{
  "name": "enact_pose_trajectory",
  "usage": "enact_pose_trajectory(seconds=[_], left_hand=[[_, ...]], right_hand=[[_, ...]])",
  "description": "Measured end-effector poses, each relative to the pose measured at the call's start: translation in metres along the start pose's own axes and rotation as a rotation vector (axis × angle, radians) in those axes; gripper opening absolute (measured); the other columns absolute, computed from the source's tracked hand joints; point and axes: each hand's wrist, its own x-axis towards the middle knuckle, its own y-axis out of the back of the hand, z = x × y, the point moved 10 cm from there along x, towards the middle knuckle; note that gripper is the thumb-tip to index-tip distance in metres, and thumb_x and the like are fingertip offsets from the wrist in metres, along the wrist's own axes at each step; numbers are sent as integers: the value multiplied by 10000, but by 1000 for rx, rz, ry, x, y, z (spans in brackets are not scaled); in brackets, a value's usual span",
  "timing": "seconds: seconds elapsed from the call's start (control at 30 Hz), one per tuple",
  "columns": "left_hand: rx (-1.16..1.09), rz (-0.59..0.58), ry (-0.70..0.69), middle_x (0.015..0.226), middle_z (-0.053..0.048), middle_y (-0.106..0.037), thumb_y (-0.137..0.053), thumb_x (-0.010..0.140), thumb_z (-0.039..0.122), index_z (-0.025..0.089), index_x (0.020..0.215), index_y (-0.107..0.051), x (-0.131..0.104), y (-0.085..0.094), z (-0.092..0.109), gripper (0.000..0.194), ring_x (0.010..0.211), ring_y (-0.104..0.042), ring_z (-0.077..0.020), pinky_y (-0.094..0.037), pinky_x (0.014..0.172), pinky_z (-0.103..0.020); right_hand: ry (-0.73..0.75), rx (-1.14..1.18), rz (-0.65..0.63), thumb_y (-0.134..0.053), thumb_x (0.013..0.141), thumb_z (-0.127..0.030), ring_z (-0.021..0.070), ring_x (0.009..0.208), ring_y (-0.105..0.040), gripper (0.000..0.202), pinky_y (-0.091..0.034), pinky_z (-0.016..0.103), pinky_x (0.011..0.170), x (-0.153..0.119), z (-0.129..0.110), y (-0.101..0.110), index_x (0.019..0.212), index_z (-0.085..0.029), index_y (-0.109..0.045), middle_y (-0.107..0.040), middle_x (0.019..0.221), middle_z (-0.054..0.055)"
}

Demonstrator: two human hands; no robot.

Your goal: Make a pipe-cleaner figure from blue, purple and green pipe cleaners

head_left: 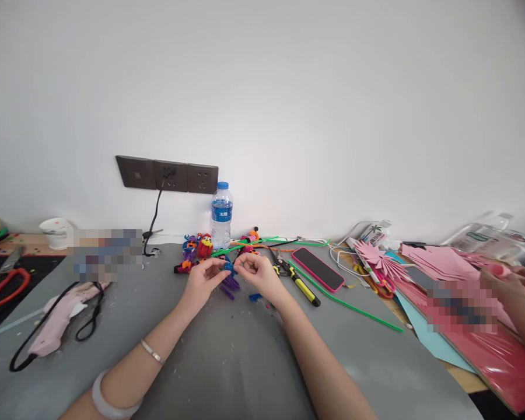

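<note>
A pale wall (289, 105) fills the background, with a dark socket panel (170, 176) on it. Below it spreads a grey work surface (227, 361). At its right side lie a red sheet (499, 361) and pink paper (441, 262), where another person's hands (511, 291) hold something pink. On the left side rests a pink glue gun (56, 321) with a looped black cord.

The left hand (201, 284) and right hand (263, 279) meet near the middle of the surface, fingertips facing each other. A clear water bottle (221, 219) with a blue cap stands upright beyond them, close to the wall. A phone (318, 269) in a pink case lies to the right of the right hand, and pliers (304, 289) with yellow and black handles lie between the two. A long green stem (354, 309) runs past the phone.

Two small fuzzy figures, one purple and orange (189, 248), one red (205, 245), sit behind the left hand. Purple fuzzy strips (230, 284) show just below the fingertips.

The blue fuzzy piece (230, 268) is smallest, between the two hands; thumb and forefinger of each close together on it, the left at its left side, the right at its right.
</note>
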Motion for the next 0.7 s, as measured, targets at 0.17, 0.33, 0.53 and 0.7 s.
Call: enact_pose_trajectory(seconds=[0.17,0.33,0.53,0.7], left_hand=[[-4,5,-14,724,-22,-659,-775,635,354,155,790,-715,0,1,2,259,632,-570,-149,-500,626,-280],[1,14,-10,727,-24,-659,-777,629,349,156,785,-713,0,2,1,256,631,-568,-149,-497,623,-279],[-6,11,-12,712,-16,-642,-772,638,348,158,791,-709,0,2,1,252,628,-553,-142,-489,614,-269],[-6,10,-19,716,-19,-642,-773,639,343,156,782,-708,0,2,2,245,623,-558,-141,-494,604,-264]], right_hand=[[0,-9,2,-581,814,-375,93,502,-230,215,-189,241,505,0,0,0,759,-168,-595,-269,543,-76],[9,-2,13,-588,816,-362,93,499,-228,198,-189,241,505,0,3,0,771,-169,-601,-265,540,-79],[11,6,22,-590,821,-357,93,500,-228,193,-188,241,506,1,6,0,783,-168,-597,-265,549,-81],[12,10,16,-588,823,-355,92,495,-234,189,-197,238,502,0,6,-1,781,-170,-592,-274,549,-81]])
